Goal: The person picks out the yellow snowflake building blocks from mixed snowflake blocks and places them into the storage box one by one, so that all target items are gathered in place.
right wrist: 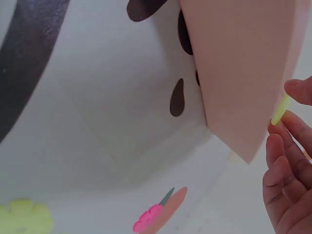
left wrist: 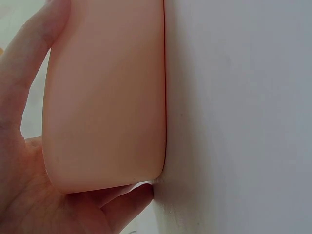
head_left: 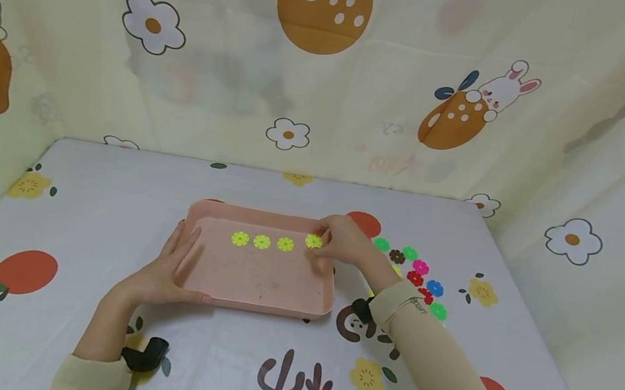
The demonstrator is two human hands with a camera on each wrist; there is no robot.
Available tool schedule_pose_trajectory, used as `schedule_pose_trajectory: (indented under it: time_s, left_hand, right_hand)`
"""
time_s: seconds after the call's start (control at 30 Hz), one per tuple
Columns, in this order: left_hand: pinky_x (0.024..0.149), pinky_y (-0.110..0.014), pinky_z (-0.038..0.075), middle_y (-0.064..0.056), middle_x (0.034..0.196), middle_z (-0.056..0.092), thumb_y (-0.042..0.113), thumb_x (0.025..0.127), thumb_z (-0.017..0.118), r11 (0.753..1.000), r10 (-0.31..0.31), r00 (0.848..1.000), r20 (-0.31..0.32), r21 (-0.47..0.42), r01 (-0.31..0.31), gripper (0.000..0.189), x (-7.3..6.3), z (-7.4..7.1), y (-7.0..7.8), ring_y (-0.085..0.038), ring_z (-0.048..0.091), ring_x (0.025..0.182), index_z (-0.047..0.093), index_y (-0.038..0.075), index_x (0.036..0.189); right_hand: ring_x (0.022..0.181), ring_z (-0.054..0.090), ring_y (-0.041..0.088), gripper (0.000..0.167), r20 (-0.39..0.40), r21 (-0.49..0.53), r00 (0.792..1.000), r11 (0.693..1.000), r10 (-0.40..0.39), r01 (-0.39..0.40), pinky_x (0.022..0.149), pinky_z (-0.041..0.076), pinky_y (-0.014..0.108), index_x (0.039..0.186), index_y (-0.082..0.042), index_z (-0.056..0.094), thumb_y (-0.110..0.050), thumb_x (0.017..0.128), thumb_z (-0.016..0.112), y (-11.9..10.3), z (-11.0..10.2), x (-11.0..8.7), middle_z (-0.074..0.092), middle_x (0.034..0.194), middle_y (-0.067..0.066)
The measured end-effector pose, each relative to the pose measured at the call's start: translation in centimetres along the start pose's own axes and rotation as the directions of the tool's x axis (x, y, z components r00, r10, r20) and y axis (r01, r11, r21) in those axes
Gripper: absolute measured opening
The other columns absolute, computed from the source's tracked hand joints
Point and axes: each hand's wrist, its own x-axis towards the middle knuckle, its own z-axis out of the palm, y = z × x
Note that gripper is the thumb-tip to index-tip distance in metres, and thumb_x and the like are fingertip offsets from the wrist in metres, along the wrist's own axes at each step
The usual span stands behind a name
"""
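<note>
Head camera: from above and behind the person's left hand [head_left: 159, 272] and right hand [head_left: 345, 240], faces forward and down at the table [head_left: 222, 353]. Wrist cameras: each faces its own hand, close up. All views share the tray [head_left: 256, 283].

Figure: Soft, diffuse light in the head view; dimmer, hazier wrist views.
In the head view, the cream, rabbit-printed fabric backdrop [head_left: 212, 87] is gently lit; a faint, soft-edged shadow falls across the left end of the smooth pink, rounded-rectangular tray [head_left: 266, 281]. In the left wrist view, grey shade borders the tray on the white printed tablecloth [left wrist: 253, 122], mid-frame. In the right wrist view, the yellow flower-shaped piece [right wrist: 24, 217], lower left, is slightly blurred.
</note>
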Motion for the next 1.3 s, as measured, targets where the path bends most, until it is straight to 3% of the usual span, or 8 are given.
schedule_pose_trajectory:
  time_s: [0.17, 0.47, 0.73, 1.1, 1.3]
  left_hand:
    - [0.098, -0.065, 0.019, -0.012, 0.149, -0.021, 0.051, 0.061, 0.079, 1.000, -0.009, 1.000, 0.005, -0.008, 0.009, 0.122, 0.0, 0.0, -0.1, -0.041, -0.005, 0.136, -0.003, 0.024, 0.148]
    - [0.098, -0.065, 0.020, -0.014, 0.149, -0.020, 0.052, 0.061, 0.079, 1.000, -0.018, 1.000, 0.003, -0.007, 0.018, 0.122, -0.1, -0.1, 0.0, -0.043, -0.003, 0.135, -0.003, 0.026, 0.148]
    - [0.098, -0.065, 0.020, -0.016, 0.149, -0.019, 0.049, 0.062, 0.080, 1.000, -0.009, 1.000, 0.002, -0.010, 0.009, 0.121, -0.1, -0.1, 0.1, -0.043, -0.004, 0.135, -0.002, 0.024, 0.148]
    - [0.098, -0.065, 0.019, -0.015, 0.150, -0.019, 0.047, 0.062, 0.080, 1.000, -0.010, 1.000, 0.000, -0.015, 0.010, 0.122, -0.1, -0.2, 0.4, -0.041, -0.005, 0.136, -0.002, 0.023, 0.148]
    - [0.097, -0.066, 0.019, -0.015, 0.149, -0.019, 0.048, 0.062, 0.080, 1.000, -0.015, 1.000, -0.001, -0.013, 0.015, 0.122, -0.1, -0.2, 0.4, -0.043, -0.004, 0.135, -0.002, 0.023, 0.148]
  right_hand:
    - [0.063, 0.046, 0.012, 0.026, 0.026, -0.028, 1.000, 1.000, 0.005, -0.004, 0.058, 0.040, 0.023, 0.093, -0.002, 0.067, -0.016, 0.073, 0.076, 0.0, 0.8, 1.1, 0.054, 0.067, 0.007]
    - [0.068, 0.045, 0.016, 0.013, 0.071, -0.180, 0.997, 0.983, -0.021, 0.034, 0.059, 0.038, 0.025, 0.079, -0.004, 0.062, -0.009, 0.072, 0.072, -0.3, 1.4, 2.0, 0.052, 0.069, 0.003]
    - [0.068, 0.048, 0.016, 0.016, 0.107, -0.273, 0.992, 0.962, 0.065, -0.034, 0.059, 0.042, 0.025, 0.080, -0.007, 0.061, -0.015, 0.074, 0.074, -0.3, 1.8, 2.4, 0.054, 0.072, 0.001]
    - [0.074, 0.053, 0.016, 0.018, 0.092, -0.279, 0.993, 0.959, 0.072, -0.044, 0.068, 0.048, 0.028, 0.087, -0.005, 0.065, -0.014, 0.074, 0.075, -0.2, 1.9, 2.3, 0.061, 0.081, 0.003]
    - [0.082, 0.057, 0.017, 0.024, 0.089, -0.225, 0.992, 0.972, 0.093, -0.070, 0.074, 0.050, 0.028, 0.095, -0.005, 0.066, -0.015, 0.075, 0.075, -0.2, 1.9, 2.1, 0.064, 0.090, 0.004]
